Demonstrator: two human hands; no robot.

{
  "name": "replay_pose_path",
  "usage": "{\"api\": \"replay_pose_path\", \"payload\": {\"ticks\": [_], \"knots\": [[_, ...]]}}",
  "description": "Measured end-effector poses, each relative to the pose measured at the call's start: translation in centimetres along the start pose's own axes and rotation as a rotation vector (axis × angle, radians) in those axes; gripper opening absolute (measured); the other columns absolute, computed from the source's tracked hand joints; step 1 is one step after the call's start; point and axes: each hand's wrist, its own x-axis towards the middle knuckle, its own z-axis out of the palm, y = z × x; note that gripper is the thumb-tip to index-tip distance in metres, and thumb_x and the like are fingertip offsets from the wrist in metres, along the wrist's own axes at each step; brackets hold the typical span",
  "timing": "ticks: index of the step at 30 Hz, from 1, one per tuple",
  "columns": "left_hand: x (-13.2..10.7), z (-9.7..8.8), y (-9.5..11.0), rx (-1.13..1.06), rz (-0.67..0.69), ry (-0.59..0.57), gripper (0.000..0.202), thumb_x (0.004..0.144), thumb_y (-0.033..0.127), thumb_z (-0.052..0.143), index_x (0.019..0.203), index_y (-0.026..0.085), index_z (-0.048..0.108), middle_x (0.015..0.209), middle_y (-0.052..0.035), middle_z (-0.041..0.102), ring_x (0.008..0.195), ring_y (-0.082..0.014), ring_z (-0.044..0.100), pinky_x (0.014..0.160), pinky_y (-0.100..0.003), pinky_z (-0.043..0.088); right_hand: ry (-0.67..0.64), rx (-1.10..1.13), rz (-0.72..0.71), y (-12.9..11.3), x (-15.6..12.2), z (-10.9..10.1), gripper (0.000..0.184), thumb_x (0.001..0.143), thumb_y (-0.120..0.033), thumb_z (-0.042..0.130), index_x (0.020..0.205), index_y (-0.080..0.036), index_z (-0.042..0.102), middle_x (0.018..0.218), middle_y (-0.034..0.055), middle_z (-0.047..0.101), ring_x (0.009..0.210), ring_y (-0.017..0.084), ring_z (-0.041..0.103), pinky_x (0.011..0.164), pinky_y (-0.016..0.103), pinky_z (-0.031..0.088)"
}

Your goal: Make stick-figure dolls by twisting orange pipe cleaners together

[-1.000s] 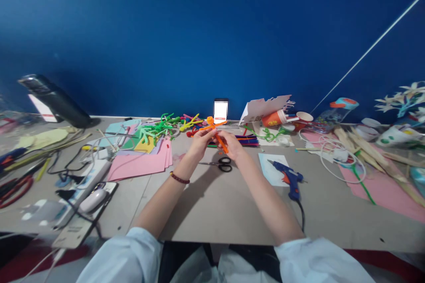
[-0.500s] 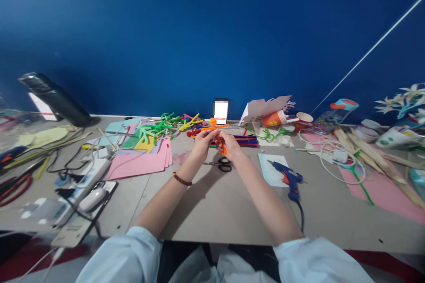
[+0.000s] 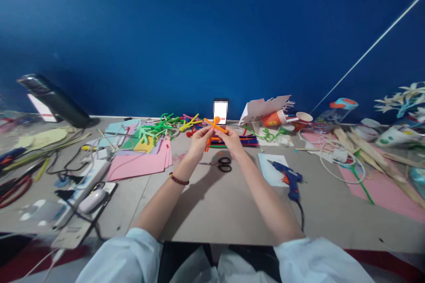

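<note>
Both hands are raised over the far middle of the table, pinching an orange pipe-cleaner figure [image 3: 214,129] between them. My left hand [image 3: 199,141] grips its left side, and its wrist wears a dark red bead bracelet [image 3: 179,179]. My right hand [image 3: 230,140] grips the figure's right side. The figure has a small loop on top, two arms spread sideways and a tail hanging down between the hands. Black-handled scissors [image 3: 220,164] lie on the table just below the hands.
A blue glue gun [image 3: 287,178] lies on white paper at the right. A phone [image 3: 221,111] stands against the blue wall. Green and yellow pipe-cleaner figures [image 3: 162,127], pink paper sheets [image 3: 141,162], a bundle of pipe cleaners [image 3: 244,140], cups and cables crowd the table.
The hands have turned the orange figure: its lower tail, which pointed down to the right, now hangs down to the left, and both hands sit slightly higher.
</note>
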Motion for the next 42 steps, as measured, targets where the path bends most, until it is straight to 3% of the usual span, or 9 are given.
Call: {"api": "replay_pose_path", "payload": {"ticks": [5,10,15,20,24,31,34,39,42], "knots": [[-0.2,0.3,-0.3,0.065,0.054,-0.027,0.037,0.057,0.037,0.081,0.086,0.016,0.073,0.088,-0.0062,0.073,0.083,-0.018,0.066,0.08,-0.03,0.05,0.088,0.102,0.004,0.6,0.2,0.0,0.042,0.061,-0.044,0.075,0.093,-0.019,0.068,0.085,0.0025,0.071,0.078,0.017,0.064,0.065,0.027,0.048],[-0.4,0.5,-0.1,0.146,0.004,-0.062,0.032,0.062,0.037,0.078,0.083,0.015,0.073,0.075,-0.0043,0.07,0.067,-0.0133,0.062,0.064,-0.025,0.048,0.069,0.214,0.03,0.6,0.4,-0.1,0.029,0.059,-0.039,0.077,0.078,-0.018,0.069,0.075,0.0002,0.07,0.071,0.015,0.062,0.069,0.028,0.048],[-0.7,1.1,0.3,0.216,0.053,-0.116,0.029,0.069,0.043,0.072,0.07,0.015,0.064,0.051,0.0033,0.052,0.048,-0.0073,0.045,0.048,-0.02,0.036,0.071,0.288,0.038,0.9,0.5,-0.1,0.027,0.057,-0.037,0.079,0.074,-0.018,0.071,0.074,-0.0001,0.07,0.071,0.015,0.063,0.072,0.03,0.047],[-0.8,1.3,0.0,0.259,0.126,-0.144,0.037,0.071,0.048,0.069,0.062,0.015,0.055,0.049,0.0043,0.045,0.047,-0.0066,0.039,0.045,-0.02,0.03,0.023,0.315,0.071,1.0,0.4,0.1,0.03,0.056,-0.039,0.08,0.075,-0.018,0.072,0.081,0.0028,0.073,0.08,0.019,0.065,0.076,0.032,0.048],[-0.7,1.2,-0.7,0.202,0.071,-0.158,0.039,0.073,0.051,0.066,0.063,0.016,0.051,0.05,0.0047,0.043,0.045,-0.0059,0.036,0.042,-0.02,0.026,0.088,0.302,0.024,1.1,0.5,0.3,0.03,0.057,-0.042,0.078,0.073,-0.018,0.072,0.076,0.0018,0.072,0.078,0.018,0.065,0.076,0.031,0.048],[-1.0,1.3,-0.3,0.088,-0.079,-0.214,0.044,0.072,0.057,0.064,0.065,0.018,0.044,0.048,0.0078,0.034,0.038,-0.0041,0.028,0.037,-0.02,0.016,-0.009,0.293,0.023,0.8,0.2,0.2,0.032,0.06,-0.045,0.077,0.077,-0.019,0.07,0.071,-0.0007,0.07,0.07,0.016,0.063,0.07,0.029,0.049],[-1.2,1.5,-0.1,0.033,-0.121,-0.205,0.044,0.072,0.056,0.065,0.068,0.019,0.042,0.048,0.0079,0.036,0.037,-0.0041,0.028,0.037,-0.02,0.014,-0.118,0.255,0.071,0.3,0.0,0.2,0.033,0.063,-0.049,0.074,0.076,-0.019,0.069,0.058,-0.001,0.066,0.052,0.015,0.059,0.054,0.029,0.049],[-1.4,1.7,-0.3,-0.131,-0.176,-0.287,0.042,0.073,0.05,0.066,0.068,0.019,0.038,0.051,0.007,0.039,0.037,-0.0036,0.028,0.038,-0.019,0.015,-0.044,0.211,0.071,0.3,-0.3,0.6,0.037,0.059,-0.055,0.075,0.066,-0.02,0.064,0.045,-0.0023,0.057,0.041,0.015,0.052,0.042,0.029,0.044],[-1.6,1.8,-0.7,-0.213,-0.176,-0.269,0.042,0.073,0.047,0.066,0.066,0.019,0.036,0.049,0.0078,0.036,0.037,-0.0036,0.026,0.038,-0.018,0.015,0.005,0.195,0.115,0.7,-0.5,1.2,0.042,0.06,-0.062,0.072,0.064,-0.021,0.062,0.041,-0.0023,0.053,0.037,0.015,0.049,0.037,0.03,0.042]]}}
